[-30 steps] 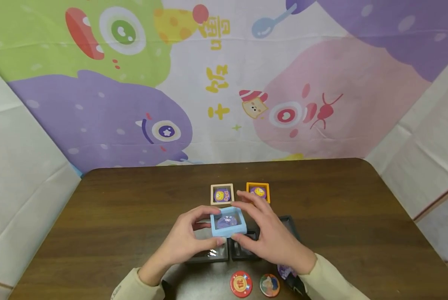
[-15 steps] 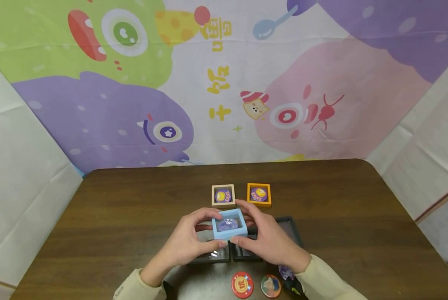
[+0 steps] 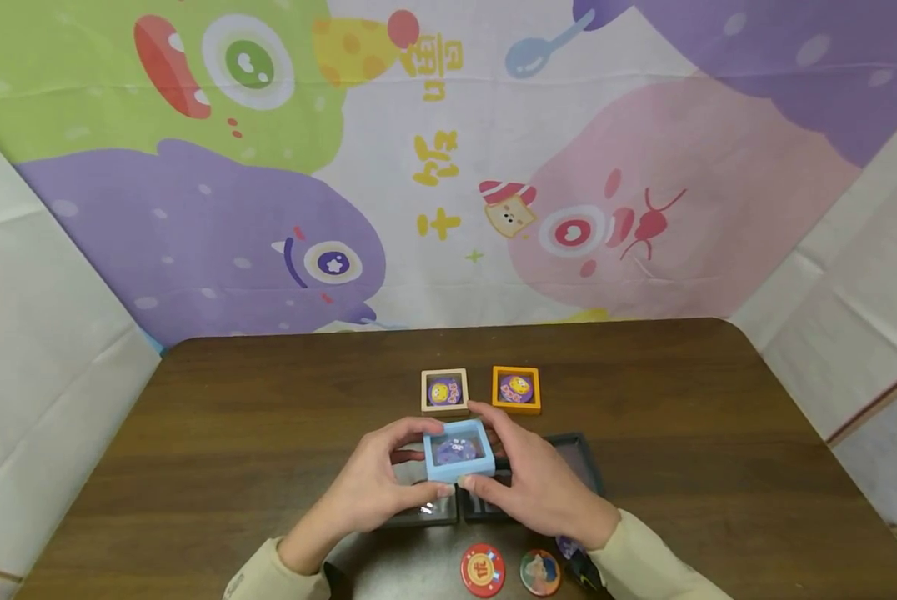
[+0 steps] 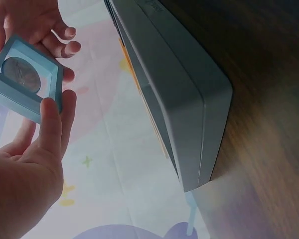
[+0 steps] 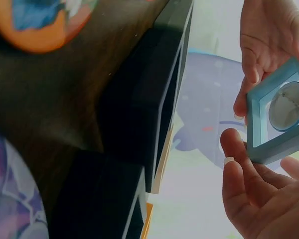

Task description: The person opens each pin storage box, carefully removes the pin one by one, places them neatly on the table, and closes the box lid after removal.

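A light blue display frame [image 3: 459,474] with a clear middle is held up over the table, a round purple badge [image 3: 456,452] showing inside. My left hand [image 3: 373,482] grips its left side, thumb along the near edge and index finger on the far corner. On the opposite side my right hand [image 3: 538,479] holds it, thumb at the near right corner and fingers behind. Seen from the left wrist, the frame [image 4: 16,94] is tilted between both hands. In the right wrist view the badge [image 5: 287,106] looks plain grey through the clear middle.
Beyond the hands stand a beige frame [image 3: 424,393] and an orange frame [image 3: 516,409], each with a purple and yellow badge. Several black frames [image 3: 420,522] lie beneath the hands. Nearer lie a red badge [image 3: 483,570], a picture badge [image 3: 540,572] and a partly hidden purple badge [image 3: 568,547].
My right fingers have drawn in from beside the orange frame to the blue frame's far right side, uncovering the orange one. The blue frame and left hand stay nearly in place.
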{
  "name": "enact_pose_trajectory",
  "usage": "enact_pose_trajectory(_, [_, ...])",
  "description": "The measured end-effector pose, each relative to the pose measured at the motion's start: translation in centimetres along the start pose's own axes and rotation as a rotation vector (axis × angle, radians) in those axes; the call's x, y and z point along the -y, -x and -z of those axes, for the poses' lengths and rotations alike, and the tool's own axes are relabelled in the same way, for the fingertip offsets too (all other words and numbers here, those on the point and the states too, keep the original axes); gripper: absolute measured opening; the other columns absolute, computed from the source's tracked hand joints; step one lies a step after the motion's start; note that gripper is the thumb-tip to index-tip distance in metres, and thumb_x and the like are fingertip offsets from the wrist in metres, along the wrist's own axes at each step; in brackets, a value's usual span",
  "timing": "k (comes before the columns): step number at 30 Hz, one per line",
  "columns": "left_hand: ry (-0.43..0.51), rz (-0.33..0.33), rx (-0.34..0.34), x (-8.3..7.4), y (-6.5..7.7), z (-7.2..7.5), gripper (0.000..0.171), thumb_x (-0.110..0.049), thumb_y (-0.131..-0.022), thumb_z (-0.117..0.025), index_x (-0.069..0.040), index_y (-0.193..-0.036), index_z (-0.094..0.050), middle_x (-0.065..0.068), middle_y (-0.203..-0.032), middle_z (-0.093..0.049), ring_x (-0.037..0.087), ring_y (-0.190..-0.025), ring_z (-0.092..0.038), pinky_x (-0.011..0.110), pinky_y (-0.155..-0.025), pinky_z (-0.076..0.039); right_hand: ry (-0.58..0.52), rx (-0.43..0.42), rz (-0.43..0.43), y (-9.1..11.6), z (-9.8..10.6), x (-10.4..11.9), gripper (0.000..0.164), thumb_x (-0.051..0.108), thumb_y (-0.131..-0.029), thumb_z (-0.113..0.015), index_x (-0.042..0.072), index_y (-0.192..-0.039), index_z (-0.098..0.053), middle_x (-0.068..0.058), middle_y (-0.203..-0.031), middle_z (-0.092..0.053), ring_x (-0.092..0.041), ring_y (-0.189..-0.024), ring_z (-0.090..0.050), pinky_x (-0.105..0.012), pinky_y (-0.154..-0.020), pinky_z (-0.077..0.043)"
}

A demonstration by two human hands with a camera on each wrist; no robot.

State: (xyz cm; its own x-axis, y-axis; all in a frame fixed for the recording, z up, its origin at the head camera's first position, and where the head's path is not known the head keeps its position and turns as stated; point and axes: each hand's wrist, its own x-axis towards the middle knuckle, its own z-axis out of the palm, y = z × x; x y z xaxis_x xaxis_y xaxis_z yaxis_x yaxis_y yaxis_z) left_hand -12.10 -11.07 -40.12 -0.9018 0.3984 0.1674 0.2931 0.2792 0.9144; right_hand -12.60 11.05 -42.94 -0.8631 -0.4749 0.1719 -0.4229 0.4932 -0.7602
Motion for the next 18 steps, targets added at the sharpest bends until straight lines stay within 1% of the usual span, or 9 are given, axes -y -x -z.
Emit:
enact_pose_trajectory(3, [-0.007,0.019,0.001,1.4,0.0,-0.2,0.059,-0.016,-0.065,-0.081,-0.007,-0.117,-0.055,0.008,-0.115,-0.058,0.022,-0.092,-0.059,0.034,-0.083,-0.047,0.020,-0.011,0.001,0.1,-0.1,0.0,0.072,0.055,-0.085,-0.053,0.037,-0.144,-0.016,0.010,-0.116,-0.051,-0.006,-0.094,-0.057,-0.032,-0.077,-0.048])
enact_pose_trajectory(5, [-0.012,0.019,0.005,2.1,-0.1,-0.2,0.062,-0.022,-0.065,-0.082,-0.009,-0.118,-0.054,0.006,-0.115,-0.058,0.019,-0.092,-0.059,0.032,-0.083,-0.047,0.026,-0.014,-0.005,0.1,-0.1,0.0,0.072,0.056,-0.085,-0.053,0.038,-0.144,-0.016,0.010,-0.115,-0.051,-0.006,-0.094,-0.056,-0.030,-0.076,-0.048])
enact_pose_trajectory(8, [-0.057,-0.020,0.023,2.7,-0.2,-0.2,0.064,-0.032,-0.064,-0.082,-0.013,-0.119,-0.053,0.002,-0.114,-0.057,0.017,-0.092,-0.059,0.031,-0.081,-0.048,0.015,-0.007,-0.019,-0.1,0.1,0.0,0.077,0.055,-0.082,-0.058,0.037,-0.144,-0.016,0.009,-0.117,-0.051,-0.006,-0.091,-0.055,-0.028,-0.075,-0.047])
enact_pose_trajectory(11, [-0.105,-0.068,0.053,3.0,-0.2,0.0,0.061,-0.038,-0.065,-0.080,-0.017,-0.116,-0.054,-0.002,-0.113,-0.056,0.014,-0.094,-0.057,0.031,-0.080,-0.048,0.004,0.015,-0.035,-0.3,0.4,0.0,0.082,0.055,-0.078,-0.063,0.036,-0.144,-0.017,0.009,-0.119,-0.051,-0.007,-0.090,-0.054,-0.027,-0.075,-0.046])
enact_pose_trajectory(13, [-0.100,-0.078,0.077,3.2,-0.3,0.0,0.057,-0.040,-0.067,-0.078,-0.018,-0.115,-0.055,-0.004,-0.112,-0.056,0.014,-0.096,-0.055,0.031,-0.080,-0.048,-0.002,0.029,-0.040,-0.4,0.6,0.0,0.084,0.055,-0.077,-0.065,0.036,-0.144,-0.018,0.009,-0.120,-0.050,-0.007,-0.092,-0.053,-0.028,-0.076,-0.046])
enact_pose_trajectory(18, [-0.022,-0.015,0.111,3.3,-0.4,0.3,0.048,-0.036,-0.074,-0.074,-0.016,-0.114,-0.057,-0.002,-0.114,-0.056,0.017,-0.097,-0.055,0.033,-0.081,-0.048,-0.001,0.049,-0.038,-0.5,0.9,-0.1,0.086,0.054,-0.075,-0.067,0.036,-0.144,-0.018,0.006,-0.122,-0.050,-0.008,-0.095,-0.053,-0.028,-0.079,-0.046])
